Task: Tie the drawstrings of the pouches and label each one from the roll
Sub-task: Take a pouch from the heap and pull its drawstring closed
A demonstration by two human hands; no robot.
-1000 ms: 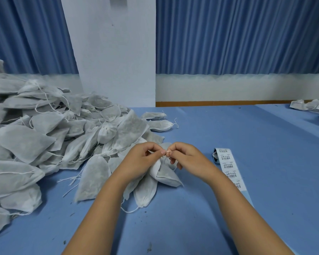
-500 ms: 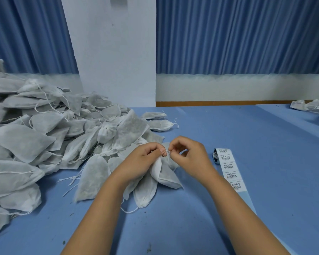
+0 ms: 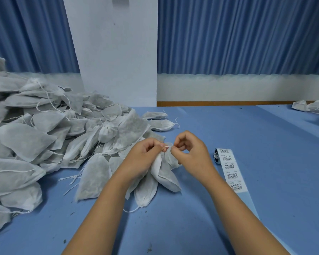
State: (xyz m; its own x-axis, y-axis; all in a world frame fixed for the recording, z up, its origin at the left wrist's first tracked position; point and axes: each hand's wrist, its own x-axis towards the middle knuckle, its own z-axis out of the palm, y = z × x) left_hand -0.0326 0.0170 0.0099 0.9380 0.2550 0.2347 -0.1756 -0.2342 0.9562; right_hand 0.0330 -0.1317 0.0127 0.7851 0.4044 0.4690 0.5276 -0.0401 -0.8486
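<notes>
Your left hand (image 3: 145, 155) and right hand (image 3: 191, 155) each have the grip clamped on the drawstring (image 3: 167, 146), mid-knot. Next, pull it snug; the labels (image 3: 228, 166) lie right of your grip.

- Blue pleated curtains (image 3: 247, 34) hang across the back wall, on both sides of a white pillar (image 3: 116, 52).
- A white wall band (image 3: 228, 87) runs below the curtains.
- A wooden strip (image 3: 219, 103) lies beneath the band.
- The blue worktop (image 3: 265, 144) carries small dark specks near its front edge.
- Lighting is even.
</notes>
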